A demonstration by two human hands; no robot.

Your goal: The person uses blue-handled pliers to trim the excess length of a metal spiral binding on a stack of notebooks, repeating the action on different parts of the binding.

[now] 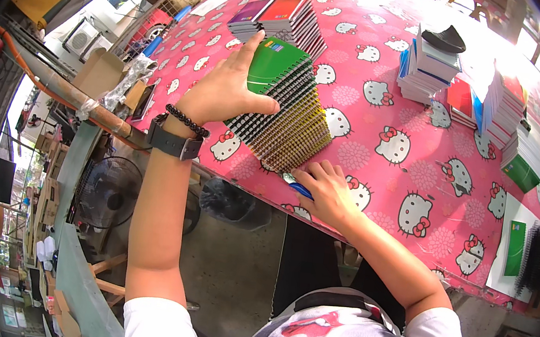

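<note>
A tall stack of spiral notebooks with a green cover on top stands near the table's front edge. Black and yellowish wire bindings face me. My left hand lies against the stack's upper left side, fingers stretched along it and thumb apart over the bindings. A dark watch and a beaded bracelet circle that wrist. At the foot of the stack, my right hand closes around a small blue object, perhaps a tool's handle; its far end is hidden by the fingers.
The table has a pink patterned cover. Behind stand stacks of purple and red notebooks. At right are a book stack with a black item on it, more books, and black binding coils. A fan stands below left.
</note>
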